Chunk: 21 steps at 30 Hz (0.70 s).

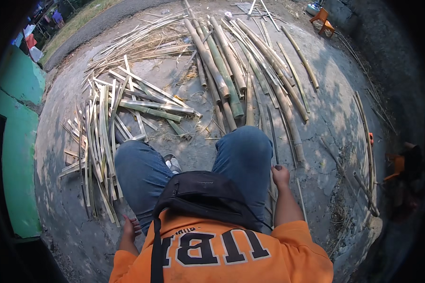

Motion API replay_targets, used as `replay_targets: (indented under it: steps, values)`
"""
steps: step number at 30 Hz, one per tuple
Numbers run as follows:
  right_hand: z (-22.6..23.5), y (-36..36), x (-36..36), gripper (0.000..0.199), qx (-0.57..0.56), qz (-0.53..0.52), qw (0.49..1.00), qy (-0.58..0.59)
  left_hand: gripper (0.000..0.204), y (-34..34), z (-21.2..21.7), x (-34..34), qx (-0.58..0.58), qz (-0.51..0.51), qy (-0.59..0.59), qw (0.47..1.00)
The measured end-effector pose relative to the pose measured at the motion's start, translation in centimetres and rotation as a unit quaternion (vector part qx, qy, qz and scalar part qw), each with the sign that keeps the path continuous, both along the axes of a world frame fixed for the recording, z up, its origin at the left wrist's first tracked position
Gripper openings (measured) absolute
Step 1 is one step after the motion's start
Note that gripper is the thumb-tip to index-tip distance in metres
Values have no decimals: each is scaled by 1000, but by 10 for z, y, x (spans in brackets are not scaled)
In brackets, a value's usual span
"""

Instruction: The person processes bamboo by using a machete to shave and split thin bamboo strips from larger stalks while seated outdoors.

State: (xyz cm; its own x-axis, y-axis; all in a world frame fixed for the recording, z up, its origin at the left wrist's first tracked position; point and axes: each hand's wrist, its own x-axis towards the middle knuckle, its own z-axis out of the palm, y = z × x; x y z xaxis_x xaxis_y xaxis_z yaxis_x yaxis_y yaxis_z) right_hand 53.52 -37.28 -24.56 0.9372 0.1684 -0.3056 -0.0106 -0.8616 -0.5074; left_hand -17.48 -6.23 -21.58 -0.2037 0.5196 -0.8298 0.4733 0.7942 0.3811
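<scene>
My right hand (281, 175) is closed on the dark end of a long, narrow machete (273, 132), beside my right knee. Its thin dark blade points away from me, alongside the bamboo poles (216, 61). Low at my left side, my left hand (131, 227) has its fingers apart and holds nothing that I can see. Close to it lies a loose pile of split bamboo strips (101, 137), pale inside and partly green outside. Some strips lie across each other ahead of my left knee.
More thin bamboo strips (137, 47) spread across the concrete at the far left. A green wall (19, 137) stands on the left. An orange chair (322, 21) is at the far right. Long sticks (363, 137) lie along the right side. A black bag (203, 193) rests on my lap.
</scene>
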Motion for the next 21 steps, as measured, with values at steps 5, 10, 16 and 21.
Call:
replay_targets:
  steps: [5, 10, 16, 21]
  values:
    - [-61, -37, -77, 49, -79, -107, 988, 85, 54, 29, -3, 25, 13, -143, 26, 989]
    - [-74, -52, -86, 49, -80, -138, 982, 99, 54, 19, -9, 92, 18, -223, 47, 974]
    - [-48, -20, -25, 48, -33, -67, 996, 54, 54, 9, -32, 125, -13, -215, 40, 976]
    - [-68, 6, 49, 57, -7, -44, 999, 29, 54, 23, -49, 141, -48, -192, 41, 979]
